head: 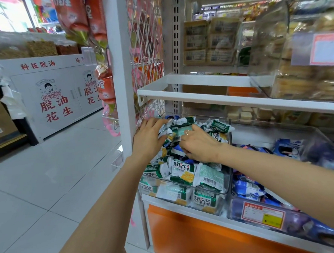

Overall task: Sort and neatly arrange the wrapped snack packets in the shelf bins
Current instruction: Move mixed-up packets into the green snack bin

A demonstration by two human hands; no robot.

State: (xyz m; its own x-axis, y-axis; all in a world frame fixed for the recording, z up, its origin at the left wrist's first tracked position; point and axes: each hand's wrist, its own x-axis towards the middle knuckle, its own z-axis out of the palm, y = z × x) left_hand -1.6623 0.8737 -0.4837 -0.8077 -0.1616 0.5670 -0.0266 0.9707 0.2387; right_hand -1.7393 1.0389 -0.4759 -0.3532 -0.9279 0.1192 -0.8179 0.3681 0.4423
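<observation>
Shelf, white, lower tier: clear bin is heaped past its rim with green packets. Blue packets are kept in the bin alongside, so sorting by colour is judged to be under way. Left hand is set at the heap's back corner, grip clamped on crumpled green packets, probably to steady them. Right hand is dug in mid-heap beside a stray blue packet. Its fingertips are buried, so its grip cannot be told. The bin alongside is cut off at the frame edge.
</observation>
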